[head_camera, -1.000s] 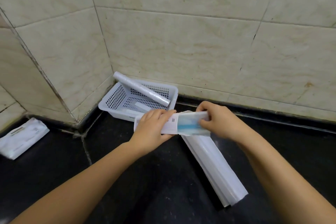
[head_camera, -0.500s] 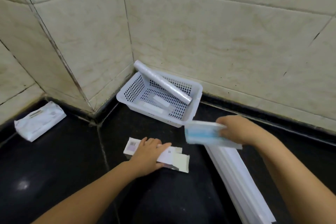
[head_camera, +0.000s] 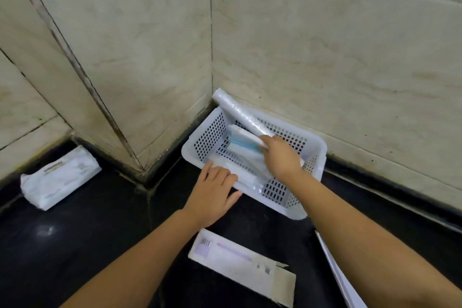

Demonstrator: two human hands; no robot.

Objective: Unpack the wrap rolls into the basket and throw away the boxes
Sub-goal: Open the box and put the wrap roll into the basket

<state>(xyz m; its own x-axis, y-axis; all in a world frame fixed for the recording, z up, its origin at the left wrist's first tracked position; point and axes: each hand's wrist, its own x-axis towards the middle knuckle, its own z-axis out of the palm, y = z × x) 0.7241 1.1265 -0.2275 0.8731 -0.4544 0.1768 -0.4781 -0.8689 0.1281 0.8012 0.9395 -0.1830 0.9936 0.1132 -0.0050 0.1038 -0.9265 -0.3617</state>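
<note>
A white perforated basket [head_camera: 313, 155] stands in the wall corner on the black counter. A long clear wrap roll [head_camera: 240, 115] leans across its far rim. My right hand [head_camera: 281, 155] is inside the basket, shut on a white and blue wrap pack [head_camera: 243, 138] held just above the basket floor. My left hand [head_camera: 212, 195] rests with fingers spread on the basket's near rim, holding nothing. An opened flat box [head_camera: 240, 264] with a barcode lies on the counter near me. Another long white box [head_camera: 337, 275] shows at the right, partly hidden by my right arm.
A white plastic packet [head_camera: 60, 177] lies on the counter at the far left against the wall. Tiled walls close in behind and to the left of the basket. The counter surface is black and glossy.
My right hand carried the blue and white pack from above the counter into the basket. My left hand let go of the opened box and moved up to the basket's rim.
</note>
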